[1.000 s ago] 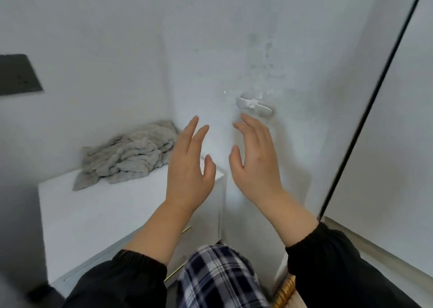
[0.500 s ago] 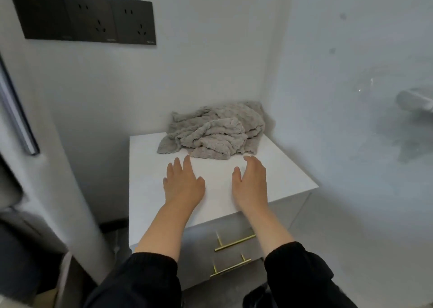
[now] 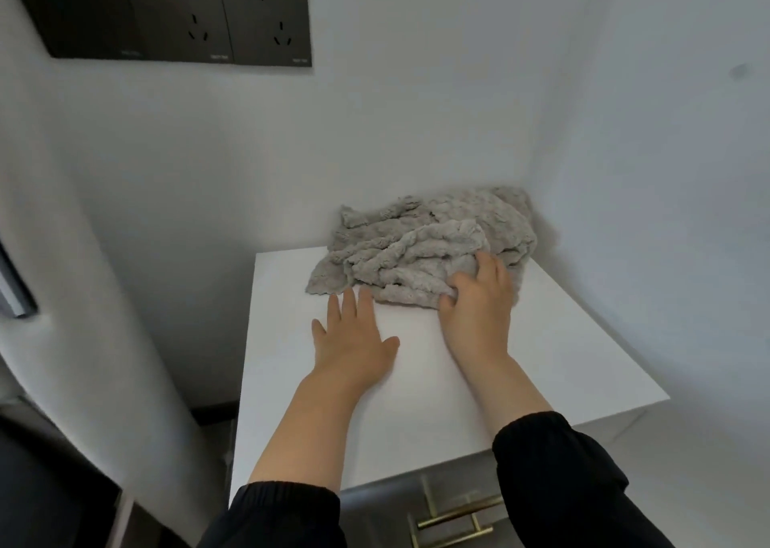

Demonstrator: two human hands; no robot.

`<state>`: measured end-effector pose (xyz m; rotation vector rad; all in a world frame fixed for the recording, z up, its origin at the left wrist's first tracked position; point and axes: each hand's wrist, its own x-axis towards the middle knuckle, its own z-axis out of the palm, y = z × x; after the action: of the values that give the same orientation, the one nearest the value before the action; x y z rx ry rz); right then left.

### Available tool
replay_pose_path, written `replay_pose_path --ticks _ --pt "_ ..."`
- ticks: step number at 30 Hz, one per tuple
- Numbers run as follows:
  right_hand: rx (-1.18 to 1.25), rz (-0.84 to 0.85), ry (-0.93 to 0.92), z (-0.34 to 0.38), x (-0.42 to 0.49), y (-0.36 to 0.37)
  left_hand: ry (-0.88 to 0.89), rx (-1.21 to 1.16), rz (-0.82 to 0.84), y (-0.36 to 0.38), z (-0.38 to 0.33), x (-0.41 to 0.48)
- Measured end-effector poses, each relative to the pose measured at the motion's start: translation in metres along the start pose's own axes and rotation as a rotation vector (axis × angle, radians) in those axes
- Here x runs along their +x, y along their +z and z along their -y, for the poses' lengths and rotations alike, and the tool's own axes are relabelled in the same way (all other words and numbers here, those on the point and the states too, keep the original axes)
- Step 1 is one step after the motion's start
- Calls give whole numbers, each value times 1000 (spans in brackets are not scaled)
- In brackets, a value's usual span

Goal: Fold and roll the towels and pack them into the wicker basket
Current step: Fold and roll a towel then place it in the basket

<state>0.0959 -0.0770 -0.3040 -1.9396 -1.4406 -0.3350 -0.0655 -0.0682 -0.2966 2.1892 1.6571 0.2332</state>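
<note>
Head view: a crumpled grey fluffy towel (image 3: pixel 429 251) lies in a heap at the back of the white cabinet top (image 3: pixel 562 364), in the corner where two white walls (image 3: pixel 416 130) meet. The right hand (image 3: pixel 479 314) has its fingers curled into the near edge of the towel and grips a bunch of the cloth. The left hand (image 3: pixel 352 339) lies flat on the cabinet top with fingers straight and apart, holding nothing. Its fingertips are just beside the towel's edge. Both arms wear black sleeves (image 3: pixel 283 514). Black wall sockets (image 3: pixel 175 14) sit high up. Gold bar handles (image 3: pixel 458 520) show on the grey drawer front (image 3: pixel 375 518) below.
</note>
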Motion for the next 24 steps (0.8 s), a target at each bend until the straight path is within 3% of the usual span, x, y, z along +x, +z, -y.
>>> replay_pose_path --ticks 4,7,10,13,18,19,21,24 --pt "212 -182 80 7 9 -26 114 -300 -206 -6 0 4" --pt "542 -139 218 15 15 -59 293 -437 -350 -14 -3 8" --pt "717 -53 271 16 14 -85 388 -535 -384 -24 -9 4" --pt "883 6 357 13 7 -98 358 -858 -292 -39 -21 -16" --pt "1339 213 661 7 3 -125 268 -1267 125 -62 -31 -38" --pt "1266 222 691 3 3 -125 232 -1332 141 -64 -32 -38" --pt "885 170 705 -11 -2 -117 91 -1387 37 -63 -31 -33" --pt "546 52 639 -23 -16 -108 -145 -1285 -144 -56 -20 -22"
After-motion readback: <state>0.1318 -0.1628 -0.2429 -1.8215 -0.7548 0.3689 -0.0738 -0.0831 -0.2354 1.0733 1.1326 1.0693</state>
